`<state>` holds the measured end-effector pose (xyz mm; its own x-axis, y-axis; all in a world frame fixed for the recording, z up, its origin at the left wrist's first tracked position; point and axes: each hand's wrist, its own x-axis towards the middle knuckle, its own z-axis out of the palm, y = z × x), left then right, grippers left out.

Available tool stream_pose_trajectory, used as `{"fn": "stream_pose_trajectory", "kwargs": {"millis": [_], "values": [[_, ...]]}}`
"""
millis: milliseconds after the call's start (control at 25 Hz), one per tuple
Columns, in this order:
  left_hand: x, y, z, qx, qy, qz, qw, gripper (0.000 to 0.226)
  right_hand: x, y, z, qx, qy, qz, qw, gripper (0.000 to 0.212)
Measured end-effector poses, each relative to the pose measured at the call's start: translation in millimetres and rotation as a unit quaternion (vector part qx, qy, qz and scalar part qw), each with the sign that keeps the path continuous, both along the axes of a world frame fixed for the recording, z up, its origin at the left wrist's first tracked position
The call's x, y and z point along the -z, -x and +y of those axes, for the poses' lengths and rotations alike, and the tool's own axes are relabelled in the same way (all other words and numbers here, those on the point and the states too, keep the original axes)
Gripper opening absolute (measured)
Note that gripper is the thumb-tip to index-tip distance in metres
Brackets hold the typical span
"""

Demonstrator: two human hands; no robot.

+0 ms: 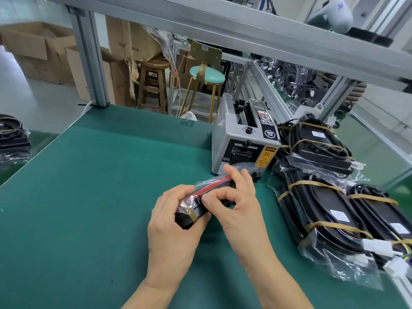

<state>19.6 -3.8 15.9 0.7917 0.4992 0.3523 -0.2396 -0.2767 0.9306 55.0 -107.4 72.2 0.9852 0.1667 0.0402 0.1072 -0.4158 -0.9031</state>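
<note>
The left hand (174, 217) grips the near end of the black part (185, 220), with the fingers curled round it, close over the mat (89, 197). I cannot tell if the part touches the mat. The part sits inside a clear bag (201, 183) with a red strip (214, 186). A tan band (192, 216) goes round the part just beside the left fingers. The right hand (238, 206) pinches the bag between thumb and forefinger just beyond the left grip, and its other fingers reach over the far end of the bag.

The step seems to be folding the loose bag tight round the part and fixing it. To do it well, I think the left hand must hold firm and not turn, so that the part is a steady core. The right pinch should draw the film flat, away from the left grip, then lay it along the part without wrinkles or trapped air. The red strip should lie straight. The band is thin, so if it is stretched far from the grip it may snap or slip off the end. The dispenser (243, 139) stands just past the far end of the bag, near the right hand if tape is needed.
</note>
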Motion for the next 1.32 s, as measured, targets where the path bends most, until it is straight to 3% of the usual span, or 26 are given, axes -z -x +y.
{"fn": "stream_pose_trajectory", "kwargs": {"millis": [560,1040,1200,1320], "values": [[-5.5,5.0,6.4,0.051,0.045,0.002,0.998,0.029,3.7,-0.9,-1.8,-0.001,-0.006,-0.005,1.0,0.007],[-9.4,-1.9,0.0,-0.025,0.106,0.009,0.994,0.01,6.5,2.1,4.5,0.016,0.001,-0.033,0.999,0.008],[-4.7,-4.6,1.0,-0.041,0.101,0.028,0.994,0.019,11.5,1.9,7.1,0.044,-0.016,-0.06,0.997,0.011],[-3.8,-2.9,0.7,-0.032,0.11,0.028,0.993,0.019,13.9,2.9,9.5,0.057,-0.037,-0.086,0.994,0.026]]}}
